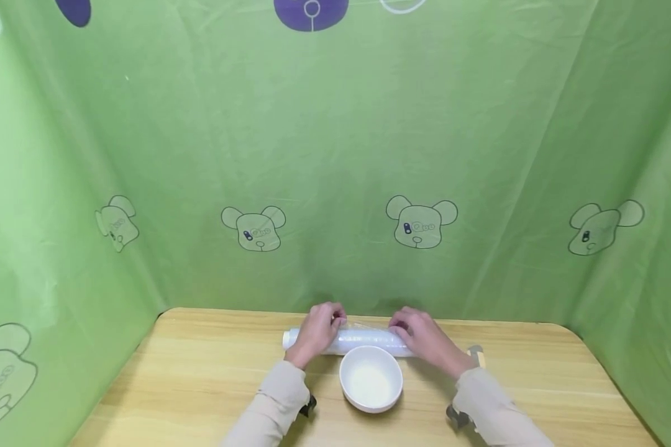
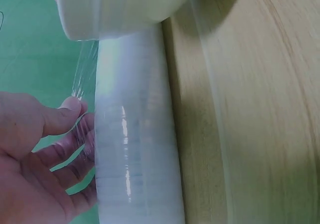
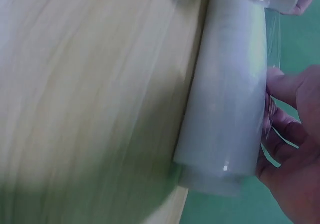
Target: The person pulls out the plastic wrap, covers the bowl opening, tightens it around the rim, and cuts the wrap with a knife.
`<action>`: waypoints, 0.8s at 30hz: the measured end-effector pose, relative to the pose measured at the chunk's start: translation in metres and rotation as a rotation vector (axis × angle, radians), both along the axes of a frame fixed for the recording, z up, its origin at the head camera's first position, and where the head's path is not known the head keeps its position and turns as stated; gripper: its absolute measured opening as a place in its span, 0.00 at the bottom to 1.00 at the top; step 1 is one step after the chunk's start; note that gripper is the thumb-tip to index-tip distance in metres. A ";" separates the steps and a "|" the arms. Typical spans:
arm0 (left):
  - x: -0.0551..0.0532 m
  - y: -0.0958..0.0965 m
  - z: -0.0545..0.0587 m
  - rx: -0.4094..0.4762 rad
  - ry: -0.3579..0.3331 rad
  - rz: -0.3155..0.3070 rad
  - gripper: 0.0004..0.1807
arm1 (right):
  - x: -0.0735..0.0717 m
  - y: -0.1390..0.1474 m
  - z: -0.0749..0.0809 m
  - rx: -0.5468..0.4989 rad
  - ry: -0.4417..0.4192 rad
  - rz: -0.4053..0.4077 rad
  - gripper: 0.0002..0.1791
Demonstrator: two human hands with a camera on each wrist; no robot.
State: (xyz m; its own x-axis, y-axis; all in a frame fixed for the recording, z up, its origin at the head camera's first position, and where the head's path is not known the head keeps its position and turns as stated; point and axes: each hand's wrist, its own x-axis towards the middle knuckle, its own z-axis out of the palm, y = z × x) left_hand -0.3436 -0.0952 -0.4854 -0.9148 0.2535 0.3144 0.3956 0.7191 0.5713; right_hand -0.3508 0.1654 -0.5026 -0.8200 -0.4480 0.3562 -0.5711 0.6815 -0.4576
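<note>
A roll of clear plastic wrap [image 1: 366, 340] lies crosswise near the table's back edge, just behind a white bowl [image 1: 371, 380]. At the roll's left part, my left hand [image 1: 317, 330] pinches the loose edge of the film between thumb and fingers. The left wrist view shows the film [image 2: 86, 71] stretched thin along the far side of the roll. On the right, my right hand [image 1: 423, 335] pinches the same loose edge, its fingers behind the roll. A bunched bit of film [image 3: 270, 114] shows at those fingers in the right wrist view.
A small yellow-and-grey object [image 1: 477, 355] lies beside the right forearm, partly hidden by it. The wooden table [image 1: 201, 366] ends at a green curtain [image 1: 335, 261] printed with bear heads, which also closes off both sides.
</note>
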 end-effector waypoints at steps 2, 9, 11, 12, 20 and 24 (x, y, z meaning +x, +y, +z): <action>0.001 0.000 0.000 0.013 -0.008 0.000 0.04 | 0.000 0.004 0.000 -0.002 -0.010 0.015 0.05; 0.002 0.000 0.004 0.049 -0.018 -0.005 0.04 | 0.002 0.021 0.000 -0.012 0.001 0.005 0.06; 0.002 -0.001 0.004 0.052 -0.020 -0.006 0.04 | 0.001 0.022 0.001 -0.012 0.008 -0.006 0.05; 0.002 -0.001 0.004 0.052 -0.019 -0.005 0.04 | 0.000 0.022 0.002 -0.013 0.010 -0.007 0.05; 0.004 -0.012 0.003 0.078 -0.056 -0.006 0.03 | -0.001 0.022 0.008 -0.028 -0.033 -0.020 0.05; 0.010 -0.028 0.005 0.068 -0.107 -0.042 0.11 | -0.001 0.024 0.009 -0.045 -0.050 -0.022 0.06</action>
State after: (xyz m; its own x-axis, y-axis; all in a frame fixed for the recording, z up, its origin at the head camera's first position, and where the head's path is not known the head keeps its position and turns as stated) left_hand -0.3340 -0.1232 -0.4801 -0.9332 0.2733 0.2334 0.3585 0.6612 0.6590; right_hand -0.3519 0.1894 -0.4933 -0.8468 -0.4139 0.3340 -0.5318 0.6722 -0.5151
